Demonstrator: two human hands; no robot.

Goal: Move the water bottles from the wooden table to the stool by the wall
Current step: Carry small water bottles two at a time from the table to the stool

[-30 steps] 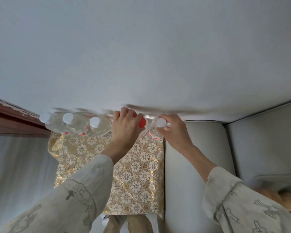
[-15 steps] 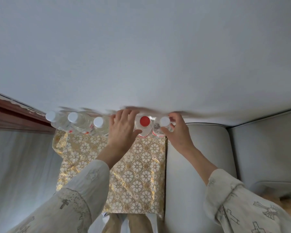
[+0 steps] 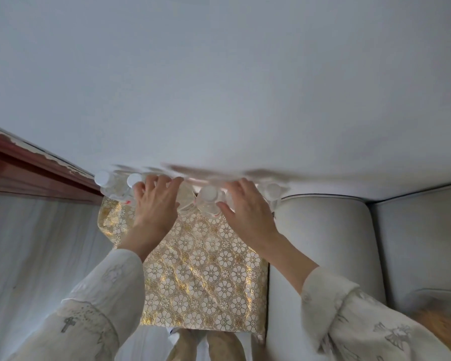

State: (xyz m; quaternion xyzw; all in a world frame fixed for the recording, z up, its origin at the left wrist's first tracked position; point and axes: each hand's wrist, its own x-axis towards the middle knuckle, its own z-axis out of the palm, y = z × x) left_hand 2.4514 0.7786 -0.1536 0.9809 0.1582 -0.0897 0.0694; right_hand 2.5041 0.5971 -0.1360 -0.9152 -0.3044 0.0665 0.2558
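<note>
Four white-capped bottles (image 3: 208, 201) visible along the wall; left hand (image 3: 156, 204) and right hand (image 3: 248, 212) both released, fingers spread.

Row of clear water bottles (image 3: 208, 201) w/ white caps stands along wall (image 3: 219, 87) at far edge of stool (image 3: 201, 277), which has gold floral cover. Left hand (image 3: 155, 207) & right hand (image 3: 248, 209) lie over bottle tops, fingers spread, fairly straight. Grey sofa (image 3: 323, 243) just beside stool on right.
</note>
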